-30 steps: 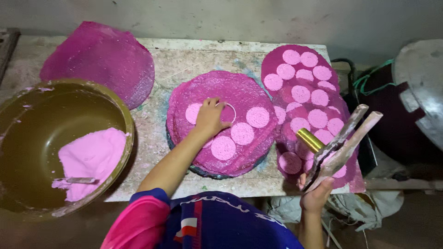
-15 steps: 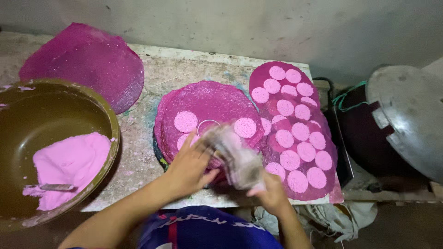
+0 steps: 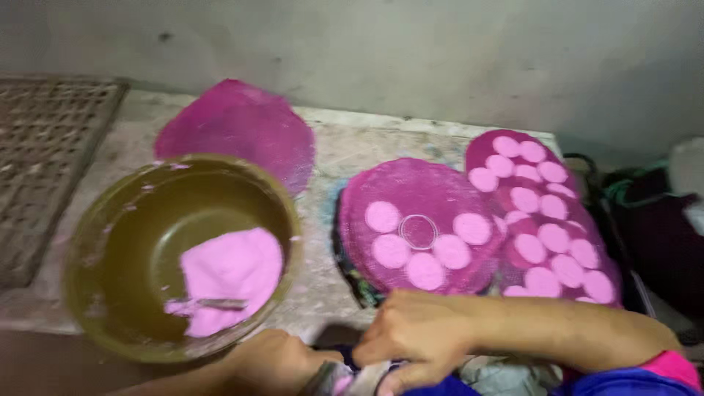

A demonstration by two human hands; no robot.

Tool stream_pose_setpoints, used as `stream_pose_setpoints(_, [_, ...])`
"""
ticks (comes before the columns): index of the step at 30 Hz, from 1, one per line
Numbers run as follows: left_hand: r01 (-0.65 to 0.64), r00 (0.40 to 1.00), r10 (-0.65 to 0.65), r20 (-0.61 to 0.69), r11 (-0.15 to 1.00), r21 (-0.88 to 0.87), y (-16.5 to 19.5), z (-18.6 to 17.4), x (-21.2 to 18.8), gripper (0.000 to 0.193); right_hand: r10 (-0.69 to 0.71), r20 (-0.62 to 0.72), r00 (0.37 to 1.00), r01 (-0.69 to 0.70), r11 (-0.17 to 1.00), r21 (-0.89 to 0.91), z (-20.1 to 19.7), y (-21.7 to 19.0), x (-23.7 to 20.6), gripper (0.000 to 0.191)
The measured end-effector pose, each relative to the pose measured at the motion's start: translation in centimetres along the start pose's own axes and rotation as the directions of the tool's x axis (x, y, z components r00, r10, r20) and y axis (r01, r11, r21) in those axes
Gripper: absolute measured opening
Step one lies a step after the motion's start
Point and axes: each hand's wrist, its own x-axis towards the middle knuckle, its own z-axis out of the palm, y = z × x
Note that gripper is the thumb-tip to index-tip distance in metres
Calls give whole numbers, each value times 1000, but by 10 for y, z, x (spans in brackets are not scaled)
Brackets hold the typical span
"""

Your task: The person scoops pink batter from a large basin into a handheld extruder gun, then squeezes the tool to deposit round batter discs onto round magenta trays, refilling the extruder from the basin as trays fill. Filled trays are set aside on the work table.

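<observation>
Both hands meet at the counter's [image 3: 330, 158] near edge: left hand [image 3: 275, 363] and right hand [image 3: 411, 337] curl around a blurred object [image 3: 334, 380]. Beyond them, an olive bowl [image 3: 132, 220] holds pink batter [image 3: 227, 282]; magenta mats [image 3: 418, 227] carry pale pink discs [image 3: 383, 216] below a grey wall [image 3: 411, 59].

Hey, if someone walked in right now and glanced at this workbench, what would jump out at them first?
Probably the bright pink: a round magenta mat in the middle carries pale pink discs around a small ring, with a fuller mat to its right. On the left sits a big olive bowl holding pink paste. At the bottom edge, the left hand and right hand meet over something blurred.
</observation>
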Motion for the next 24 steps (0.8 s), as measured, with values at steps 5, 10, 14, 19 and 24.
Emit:
stream_pose_setpoints(5, [123, 985, -127, -118, 992, -40, -12, -22, -88, 17, -18, 9, 1000, 14, 953, 302, 26, 10, 74, 45])
stream_pose_setpoints(10, [127, 939, -204, -278, 954, -272, -54, -39, -157, 22, 32, -10, 999, -24, 885, 466, 40, 27, 128, 49])
stream_pose_setpoints(14, [-167, 892, -67, -448, 870, -464, -122, -49, -208, 34, 105, -58, 993, -77, 932, 355, 35, 32, 165, 44])
stream_pose_setpoints(19, [-107, 946, -229, -228, 444, -889, -217, -61, -255, 40, -114, -202, 973, -51, 745, -665, -23, 54, 203, 17])
stream_pose_setpoints(24, [-355, 928, -120, -352, -1, -935, -234, -12, -227, 37, -223, -145, 964, -74, 299, -951, -43, 108, 261, 33])
